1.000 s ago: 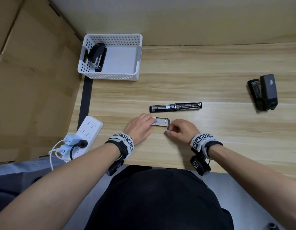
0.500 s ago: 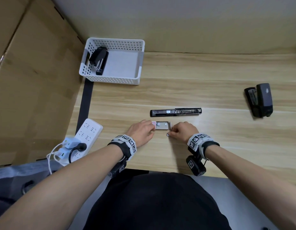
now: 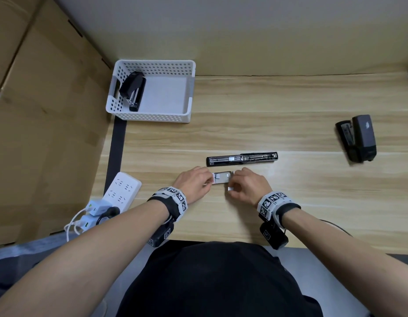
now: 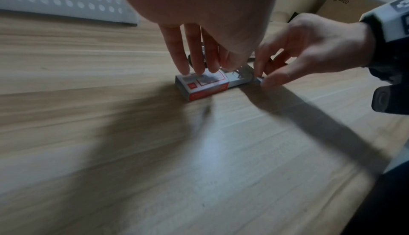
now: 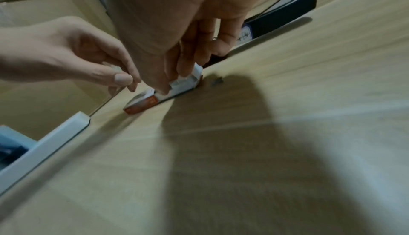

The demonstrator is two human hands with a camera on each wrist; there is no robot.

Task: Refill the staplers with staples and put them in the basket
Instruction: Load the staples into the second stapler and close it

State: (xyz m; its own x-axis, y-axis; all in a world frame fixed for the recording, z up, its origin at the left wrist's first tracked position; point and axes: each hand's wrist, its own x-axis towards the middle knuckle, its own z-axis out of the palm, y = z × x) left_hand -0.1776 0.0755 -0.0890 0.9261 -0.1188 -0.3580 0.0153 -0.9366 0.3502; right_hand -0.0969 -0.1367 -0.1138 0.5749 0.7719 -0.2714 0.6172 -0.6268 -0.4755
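Left hand (image 3: 193,185) fingers lie flat on the staple box (image 4: 204,85) on the worktop (image 3: 289,202); right hand (image 3: 249,187) grip pinches its open tray end.

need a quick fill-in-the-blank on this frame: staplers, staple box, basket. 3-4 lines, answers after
1. The number of staplers already lying in the white basket is ____.
2. The unfolded stapler lies on the table just beyond the ____ that both hands work on.
3. The left hand holds the sleeve of the staple box down while the right hand works at its ____ end.
4. The closed stapler on the table lies on the person's ____ side.

Answers: one; staple box; open; right
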